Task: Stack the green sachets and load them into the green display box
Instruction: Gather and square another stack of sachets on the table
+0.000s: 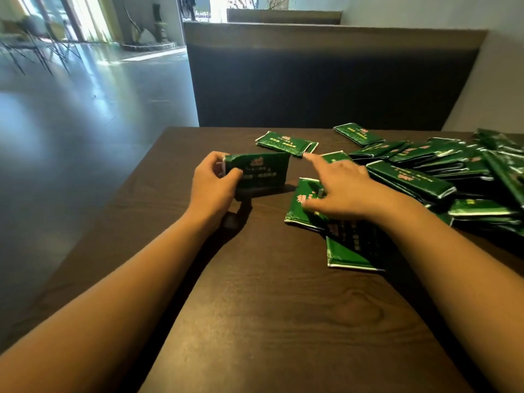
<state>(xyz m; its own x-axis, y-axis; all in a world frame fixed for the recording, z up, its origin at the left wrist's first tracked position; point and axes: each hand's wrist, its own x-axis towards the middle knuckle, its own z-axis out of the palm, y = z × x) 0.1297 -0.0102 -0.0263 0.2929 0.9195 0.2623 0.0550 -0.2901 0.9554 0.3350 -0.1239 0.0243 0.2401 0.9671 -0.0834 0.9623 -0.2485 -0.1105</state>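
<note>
On a dark wood-grain table (255, 307), the left hand (211, 182) grips a small stack of green sachets (259, 173) by its left end, thumb in front and fingers curled behind, holding the stack upright on its long edge on the table. The right hand (343, 191) is spread with straight fingers, the index finger pointing toward a flat sachet (286, 143) lying near the far edge; its fingertip is just beside that sachet's right corner. Under the right palm and wrist lie more loose sachets (303, 205), some overlapping, one (344, 255) sticking out toward the near side. To the right a large heap of sachets (442, 171) sprawls to the edge of the view, lying crossed and tilted over one another. Behind the table stands a dark upholstered booth seat back (326, 78). To the left is a glossy floor (85, 109), with blurred chairs (31, 49) in the far corner.
</note>
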